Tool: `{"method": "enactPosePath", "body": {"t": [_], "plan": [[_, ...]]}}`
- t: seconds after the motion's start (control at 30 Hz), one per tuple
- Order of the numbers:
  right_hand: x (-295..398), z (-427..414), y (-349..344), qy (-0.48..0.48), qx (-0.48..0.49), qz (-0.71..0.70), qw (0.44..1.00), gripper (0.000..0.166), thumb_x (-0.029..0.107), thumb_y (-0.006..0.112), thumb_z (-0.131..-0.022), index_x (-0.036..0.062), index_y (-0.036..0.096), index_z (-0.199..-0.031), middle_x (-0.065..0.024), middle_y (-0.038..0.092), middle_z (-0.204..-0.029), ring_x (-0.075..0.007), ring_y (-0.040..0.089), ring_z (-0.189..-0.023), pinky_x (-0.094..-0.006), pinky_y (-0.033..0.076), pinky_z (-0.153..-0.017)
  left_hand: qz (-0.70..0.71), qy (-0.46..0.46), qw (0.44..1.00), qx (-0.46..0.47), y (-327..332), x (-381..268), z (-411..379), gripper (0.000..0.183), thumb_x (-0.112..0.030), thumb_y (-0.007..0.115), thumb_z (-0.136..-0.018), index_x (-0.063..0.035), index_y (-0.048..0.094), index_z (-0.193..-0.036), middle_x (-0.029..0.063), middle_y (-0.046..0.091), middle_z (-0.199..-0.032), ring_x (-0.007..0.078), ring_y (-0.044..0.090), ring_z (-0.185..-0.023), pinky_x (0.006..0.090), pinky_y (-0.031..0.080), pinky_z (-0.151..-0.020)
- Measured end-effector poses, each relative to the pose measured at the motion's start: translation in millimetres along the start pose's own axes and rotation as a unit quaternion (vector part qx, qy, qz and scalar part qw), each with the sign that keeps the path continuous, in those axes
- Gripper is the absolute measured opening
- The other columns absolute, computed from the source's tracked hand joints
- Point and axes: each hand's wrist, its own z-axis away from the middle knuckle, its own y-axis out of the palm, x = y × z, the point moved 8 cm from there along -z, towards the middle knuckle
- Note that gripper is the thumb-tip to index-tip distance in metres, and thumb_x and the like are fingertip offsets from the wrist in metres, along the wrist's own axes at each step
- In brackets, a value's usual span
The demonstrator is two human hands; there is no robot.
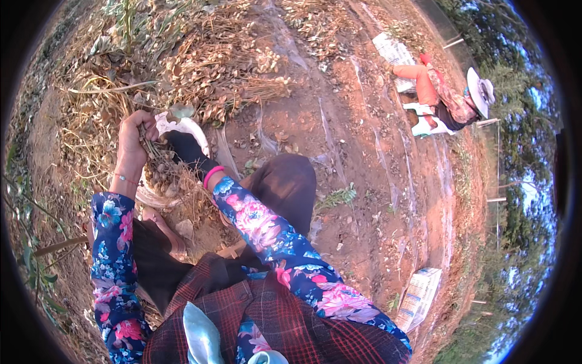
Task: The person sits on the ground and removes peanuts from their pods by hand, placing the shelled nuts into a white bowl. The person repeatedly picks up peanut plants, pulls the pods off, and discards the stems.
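Observation:
My bare left hand (134, 141), with a beaded bracelet at the wrist, grips the stems of a dried peanut plant (157, 157). Pods and roots hang from it over a round white basin (198, 133). My right hand (185, 148) wears a black glove with a pink band at the wrist. It reaches in from the right against the plant, above the basin. Its fingertips are too dark to make out, so its grip is unclear. Peanut pods (160, 175) show below my hands, and the plant hides part of the basin.
Heaps of dried peanut plants (218, 68) lie beyond the basin. Strips of plastic film (332, 136) run along the soil. A person in a wide-brimmed hat (479, 93) sits near a white crate (393, 49) at upper right. Another white crate (419, 295) stands at lower right. Leafy branches (38, 264) rise at left.

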Motion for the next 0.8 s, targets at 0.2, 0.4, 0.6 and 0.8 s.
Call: {"method": "enactPosePath", "body": {"t": [0.2,0.4,0.6,0.8], "plan": [[-25,-5,-1,-0.002,-0.018,0.351,0.936,0.018,0.022,0.047,-0.084,0.0073,0.057,-0.086,-0.0077,0.058,-0.068,-0.0204,0.058,-0.061,-0.0342,0.042,-0.054,-0.053,-0.043,0.998,-0.006,16,28,15,0.018,-0.001,0.047,-0.068,-0.0037,0.041,-0.052,0.0038,0.038,-0.05,0.0141,0.036,-0.042,0.0274,0.031,-0.042],[-61,6,7,0.269,-0.025,0.006,0.963,0.025,0.023,0.049,-0.082,0.0076,0.056,-0.101,-0.0166,0.06,-0.096,-0.0322,0.055,-0.092,-0.0376,0.043,-0.077,-0.034,-0.031,0.999,0.007,9,24,13,0.02,0.001,0.048,-0.069,-0.005,0.04,-0.051,0.0035,0.038,-0.048,0.0143,0.038,-0.041,0.0269,0.03,-0.041],[-52,-7,-14,-0.11,-0.166,0.261,0.945,0.02,0.021,0.051,-0.078,0.0026,0.055,-0.073,-0.0147,0.057,-0.062,-0.0303,0.057,-0.058,-0.0401,0.045,-0.054,-0.005,-0.024,1.0,0.008,30,7,27,0.022,-0.004,0.048,-0.072,-0.0064,0.038,-0.053,0.0026,0.039,-0.048,0.0121,0.034,-0.039,0.026,0.029,-0.041],[-68,-2,-38,0.107,-0.031,0.132,0.985,0.026,0.027,0.056,-0.079,0.0063,0.062,-0.093,-0.0185,0.061,-0.083,-0.034,0.059,-0.082,-0.0409,0.046,-0.071,0.091,0.026,0.993,0.064,12,-46,26,0.017,-0.005,0.047,-0.071,-0.0059,0.041,-0.055,0.0023,0.038,-0.05,0.0119,0.034,-0.041,0.0257,0.03,-0.043]]}}
